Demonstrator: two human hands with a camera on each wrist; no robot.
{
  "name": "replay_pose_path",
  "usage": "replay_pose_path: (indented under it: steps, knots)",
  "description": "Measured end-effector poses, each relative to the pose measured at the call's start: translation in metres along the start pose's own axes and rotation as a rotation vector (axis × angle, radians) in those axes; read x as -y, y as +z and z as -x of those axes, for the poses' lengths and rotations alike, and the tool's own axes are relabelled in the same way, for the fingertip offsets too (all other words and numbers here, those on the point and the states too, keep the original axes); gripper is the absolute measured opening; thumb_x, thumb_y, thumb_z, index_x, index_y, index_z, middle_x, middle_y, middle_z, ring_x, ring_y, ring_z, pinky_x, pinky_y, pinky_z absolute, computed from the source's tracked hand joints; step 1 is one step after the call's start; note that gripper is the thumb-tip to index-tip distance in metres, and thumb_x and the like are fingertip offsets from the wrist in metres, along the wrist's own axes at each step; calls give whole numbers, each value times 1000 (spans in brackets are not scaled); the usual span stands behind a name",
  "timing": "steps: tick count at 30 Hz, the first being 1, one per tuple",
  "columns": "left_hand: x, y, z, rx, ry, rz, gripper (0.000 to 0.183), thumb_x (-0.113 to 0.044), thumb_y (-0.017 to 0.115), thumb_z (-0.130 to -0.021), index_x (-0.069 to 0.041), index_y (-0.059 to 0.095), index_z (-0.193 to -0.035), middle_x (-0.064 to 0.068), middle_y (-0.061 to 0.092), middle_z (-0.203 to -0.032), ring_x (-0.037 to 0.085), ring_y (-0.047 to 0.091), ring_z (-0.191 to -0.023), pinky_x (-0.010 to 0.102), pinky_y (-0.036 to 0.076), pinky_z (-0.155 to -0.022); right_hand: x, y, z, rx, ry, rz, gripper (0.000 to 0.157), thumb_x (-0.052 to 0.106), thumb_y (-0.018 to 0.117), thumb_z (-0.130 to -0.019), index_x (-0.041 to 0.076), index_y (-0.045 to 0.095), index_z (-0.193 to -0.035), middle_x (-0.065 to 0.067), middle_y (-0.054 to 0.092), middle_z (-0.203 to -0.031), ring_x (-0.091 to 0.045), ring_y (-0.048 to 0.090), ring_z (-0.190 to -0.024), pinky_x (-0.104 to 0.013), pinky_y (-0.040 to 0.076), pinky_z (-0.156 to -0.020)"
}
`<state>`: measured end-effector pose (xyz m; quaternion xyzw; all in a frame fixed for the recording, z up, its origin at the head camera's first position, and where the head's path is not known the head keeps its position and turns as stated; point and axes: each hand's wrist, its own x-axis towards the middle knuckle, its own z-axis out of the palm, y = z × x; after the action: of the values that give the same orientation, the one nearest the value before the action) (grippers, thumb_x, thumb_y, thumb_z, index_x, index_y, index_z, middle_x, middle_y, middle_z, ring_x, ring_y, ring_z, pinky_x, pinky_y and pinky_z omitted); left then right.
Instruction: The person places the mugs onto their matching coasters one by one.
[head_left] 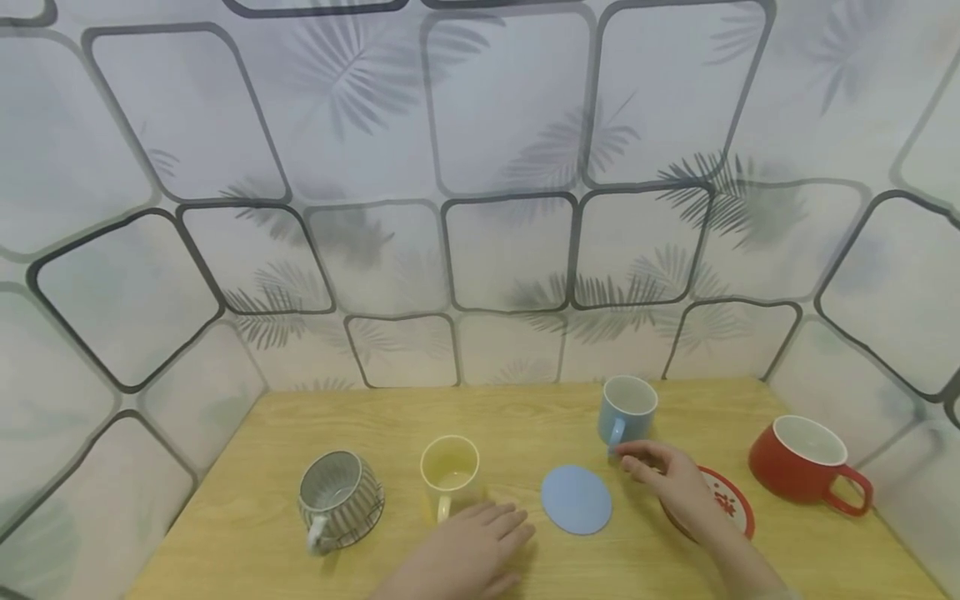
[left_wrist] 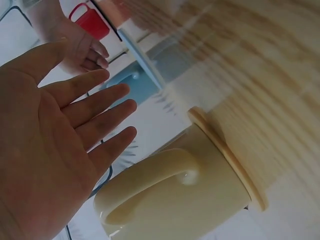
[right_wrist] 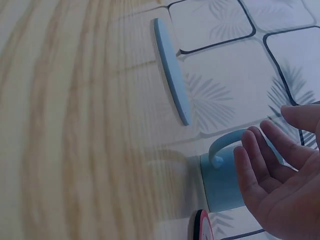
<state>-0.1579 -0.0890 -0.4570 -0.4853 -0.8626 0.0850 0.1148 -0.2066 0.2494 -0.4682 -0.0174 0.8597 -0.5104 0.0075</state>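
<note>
A: A person's right hand (head_left: 675, 483) reaches toward a blue mug (head_left: 632, 427), which stands upright just beyond its fingertips, handle (head_left: 617, 433) turned to the person. Is the mug gripped?

B: Not visibly. The thumb stands apart from the loosely bent fingers. Their tips overlap the handle in the right wrist view; whether they touch it, one cannot tell.

A: And the left hand (head_left: 472, 546)?

B: Empty, fingers spread, just beside a yellow mug (head_left: 450, 477). The hands are well apart, a blue coaster (head_left: 576, 500) lying between them.

A: The step appears to be taking hold of that handle. How is it best done?

B: Probably by hooking a finger through the loop and setting the thumb on top. A bare fingertip pinch could let the mug swing or tip. A slow, level lift would suit it.

A: Any hazards?

B: A red-rimmed coaster (head_left: 727, 500) lies below the right forearm (head_left: 738, 558); a low wrist might nudge it. The left hand should avoid knocking the yellow mug.
</note>
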Motion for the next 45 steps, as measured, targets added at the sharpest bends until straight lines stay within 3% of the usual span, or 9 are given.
replay_pose_path:
  steps: [8, 21, 32, 35, 39, 45]
  knots:
    - [-1, 3, -5, 54, -7, 40, 57, -54, 61, -104, -19, 61, -148, -2, 63, -152, 15, 60, -141, 33, 50, -120, -6, -3, -5, 11, 21, -34, 41, 26, 68, -106, -2, 67, -136, -20, 71, -134, 9, 61, -103, -17, 58, -88]
    - [-1, 7, -20, 71, -63, 101, 53, -48, 56, -108, -18, 56, -151, 0, 59, -157, 16, 56, -146, 37, 45, -125, -8, -3, -13, -5, 68, -140, 43, 17, 65, -107, -10, 60, -140, -23, 69, -133, 3, 64, -101, -18, 61, -88]
    - [2, 14, -34, 74, -95, 103, 50, -48, 55, -108, -18, 58, -148, 0, 60, -155, 17, 54, -147, 38, 44, -126, -8, -6, -16, 0, 34, -30, 44, 20, 66, -107, -9, 61, -139, -25, 69, -134, -2, 65, -106, -15, 59, -87]
    - [3, 15, -38, 85, -110, 103, 51, -47, 55, -108, -17, 58, -149, 1, 60, -155, 20, 55, -146, 40, 46, -125, -7, -6, -18, 3, 34, 8, 45, 22, 66, -106, -8, 61, -139, -25, 69, -135, -10, 67, -113, -13, 56, -87]
    - [5, 17, -43, 90, -130, 92, 54, -49, 56, -107, -15, 58, -149, 4, 61, -154, 23, 57, -145, 40, 47, -124, -5, -6, -19, 9, 28, 41, 47, 24, 65, -107, -8, 60, -140, -25, 67, -138, -31, 66, -127, -14, 53, -90]
    - [6, 19, -52, 109, -162, 61, 60, -53, 57, -106, -14, 56, -152, 5, 57, -158, 23, 55, -148, 40, 46, -125, -3, -3, -20, 15, 8, 18, 47, 24, 64, -107, -8, 59, -141, -26, 66, -140, -39, 62, -132, -34, 58, -104]
